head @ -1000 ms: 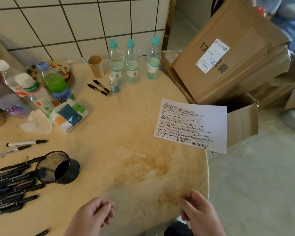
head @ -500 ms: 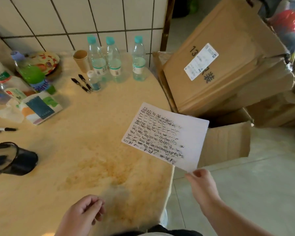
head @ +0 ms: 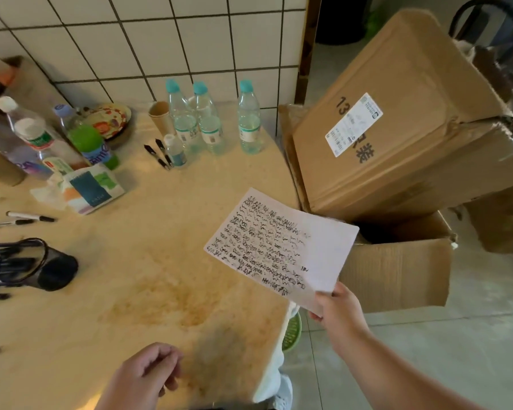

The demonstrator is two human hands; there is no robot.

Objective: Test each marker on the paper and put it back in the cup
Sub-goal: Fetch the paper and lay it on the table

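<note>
The large cardboard box (head: 397,119) leaning beyond the table's right edge bears the handwritten number "13" in black just left of a white shipping label (head: 353,124); the label's print and barcode are too small to read. Below the label stand large black Chinese characters, the lower one reading "装", the upper one partly covered. The paper (head: 282,247), pinched at its near corner by the right hand (head: 335,312), carries rows of black marker scribbles that form no words. On the green soda bottle (head: 86,143) near the table's far left corner, a blue label shows part of "Fanta". The water bottle labels cannot be read.
</note>
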